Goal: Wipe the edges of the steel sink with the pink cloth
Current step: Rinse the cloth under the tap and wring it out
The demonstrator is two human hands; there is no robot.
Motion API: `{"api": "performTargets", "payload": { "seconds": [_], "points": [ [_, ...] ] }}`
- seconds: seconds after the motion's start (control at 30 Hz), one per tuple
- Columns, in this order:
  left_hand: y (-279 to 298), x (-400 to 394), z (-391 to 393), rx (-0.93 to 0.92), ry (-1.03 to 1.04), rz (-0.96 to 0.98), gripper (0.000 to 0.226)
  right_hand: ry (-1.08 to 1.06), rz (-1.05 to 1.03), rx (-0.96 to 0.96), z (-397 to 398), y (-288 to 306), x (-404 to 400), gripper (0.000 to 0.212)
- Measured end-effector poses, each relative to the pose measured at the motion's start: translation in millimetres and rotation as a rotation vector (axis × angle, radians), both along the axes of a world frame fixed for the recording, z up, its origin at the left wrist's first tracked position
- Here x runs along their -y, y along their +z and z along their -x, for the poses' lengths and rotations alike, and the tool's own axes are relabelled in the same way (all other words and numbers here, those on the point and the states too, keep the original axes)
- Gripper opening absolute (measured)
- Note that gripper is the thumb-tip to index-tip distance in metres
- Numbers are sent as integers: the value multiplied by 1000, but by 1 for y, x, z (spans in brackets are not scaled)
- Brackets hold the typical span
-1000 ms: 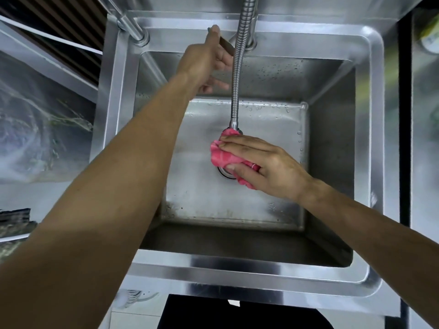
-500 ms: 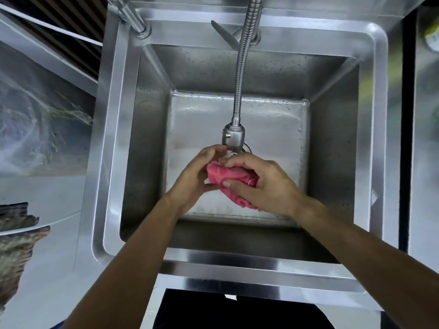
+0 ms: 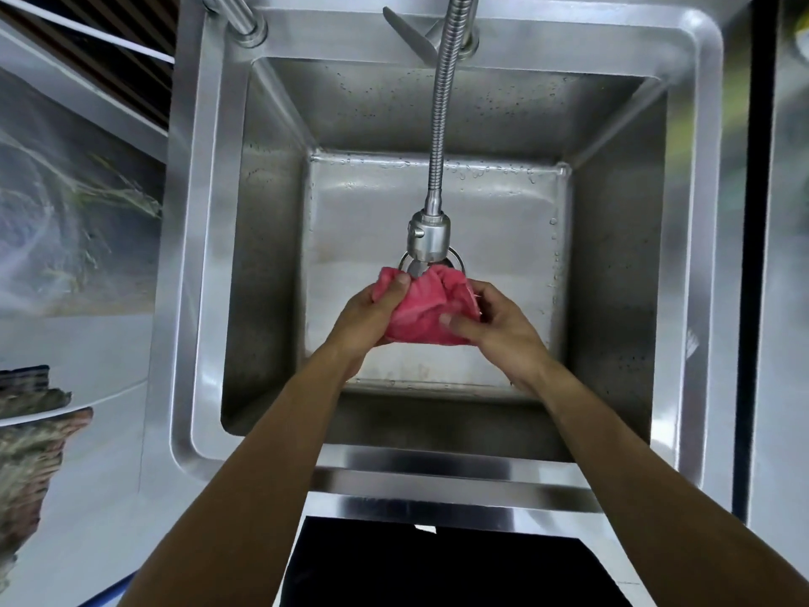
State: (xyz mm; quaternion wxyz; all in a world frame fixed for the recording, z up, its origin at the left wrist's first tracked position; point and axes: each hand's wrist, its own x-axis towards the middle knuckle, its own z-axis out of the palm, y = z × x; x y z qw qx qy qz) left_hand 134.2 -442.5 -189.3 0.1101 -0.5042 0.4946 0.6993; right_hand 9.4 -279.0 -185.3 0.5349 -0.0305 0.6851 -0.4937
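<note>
The pink cloth [image 3: 427, 309] is bunched up over the middle of the steel sink [image 3: 201, 265], just below the tap's spray head. My left hand [image 3: 370, 319] grips its left side, thumb on top. My right hand [image 3: 499, 332] grips its right side, thumb pressed on the front. Both hands hold the cloth above the basin floor, away from the sink's rims. The drain is mostly hidden behind the spray head and the cloth.
A flexible steel tap hose [image 3: 444, 107] hangs from the back rim to a spray head [image 3: 428, 236] above the drain. The tap lever [image 3: 409, 32] and a steel pipe [image 3: 238, 15] sit at the back rim. Water drops dot the basin walls.
My left hand left the tap lever at the back and came down to the cloth. The cloth moved slightly toward me and is now spread between both hands.
</note>
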Motion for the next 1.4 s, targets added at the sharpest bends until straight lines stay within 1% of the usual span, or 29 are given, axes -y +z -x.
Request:
{"api": "performTargets", "payload": {
  "seconds": [0.07, 0.13, 0.2, 0.27, 0.33, 0.4, 0.5, 0.57, 0.63, 0.7, 0.73, 0.77, 0.8, 0.87, 0.9, 0.97, 1.07, 1.2, 1.27, 1.4],
  "points": [
    [-10, 0, 11, -4, 89, 13, 48, -66, -79, -112, 0, -12, 7, 24],
    [-17, 1, 21, -29, 96, 36, 51, -128, -129, -158, 3, -20, 16, 15],
    [-22, 1, 30, -58, 62, 50, 53, -144, -151, -157, 6, -23, 29, 16],
    [-29, 3, 33, -68, 53, 58, 45, -145, -162, -169, 7, -25, 40, 22],
    [-33, 4, 31, -97, 53, 51, 34, -102, -148, -244, 6, -30, 45, 20],
    [-37, 7, 26, -119, 52, 53, 28, -45, -117, -316, 4, -33, 43, 16],
    [-37, 12, 18, -120, 102, 132, 16, 2, -76, -396, 0, -37, 40, 10],
    [-35, 10, 20, -116, 97, 207, 19, -59, -70, -413, -4, -40, 42, 13],
    [-31, 3, 29, -138, 72, 255, 19, -177, -72, -387, -7, -42, 50, 14],
    [-26, -3, 38, -217, 53, 216, 23, -260, -32, -348, -10, -40, 60, 10],
    [-26, -4, 40, -244, 39, 190, 29, -258, -12, -359, -13, -39, 64, 14],
    [-26, -3, 41, -257, 17, 172, 32, -234, -1, -379, -16, -39, 66, 18],
    [-26, -1, 41, -263, 13, 161, 29, -197, 3, -399, -18, -41, 65, 20],
    [-31, 3, 37, -248, 20, 212, 15, -117, 15, -418, -25, -47, 60, 19],
    [-33, 3, 35, -232, 29, 242, 15, -87, 21, -409, -28, -50, 58, 19],
    [-36, 0, 31, -204, 52, 254, 20, -71, 24, -412, -30, -54, 56, 24],
    [-37, -11, 28, -207, 74, 249, 13, -64, 19, -525, -25, -55, 55, 24],
    [-42, -23, 29, -189, 79, 296, 14, 76, -68, -594, -23, -53, 50, 25],
    [-45, -26, 30, -160, 43, 341, 15, 94, -127, -618, -23, -53, 47, 25],
    [-46, -29, 33, -140, 20, 452, 17, 107, -161, -644, -20, -54, 50, 23]
  ]
}}
